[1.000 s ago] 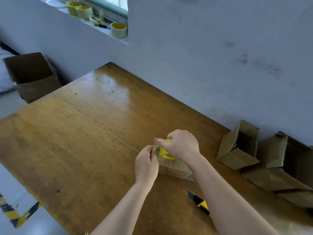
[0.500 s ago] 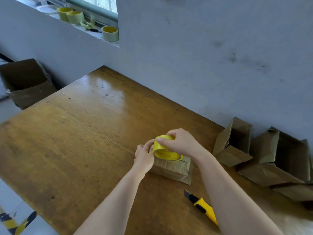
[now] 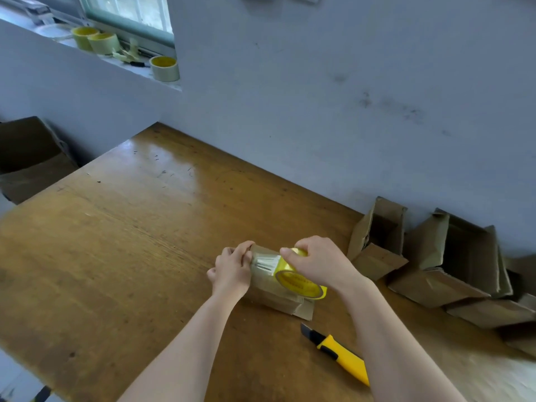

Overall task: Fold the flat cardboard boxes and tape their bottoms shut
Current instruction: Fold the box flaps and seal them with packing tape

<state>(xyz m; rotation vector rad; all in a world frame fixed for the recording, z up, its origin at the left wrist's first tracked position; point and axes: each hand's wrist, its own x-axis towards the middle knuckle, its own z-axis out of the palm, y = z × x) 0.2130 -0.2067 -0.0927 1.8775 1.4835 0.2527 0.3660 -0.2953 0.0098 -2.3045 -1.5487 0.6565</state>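
Wooden table [image 3: 121, 256]: tape roll [image 3: 298, 281] now pulled rightward

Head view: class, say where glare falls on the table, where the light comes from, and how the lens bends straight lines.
Head view: a pale glare patch lies on the far part of the wooden table, toward the window at upper left, the likely light source; wide-angle distortion makes the table edges and the wall look tilted; the picture is slightly soft overall.

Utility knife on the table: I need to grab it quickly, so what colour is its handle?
Yellow with black, in the head view.
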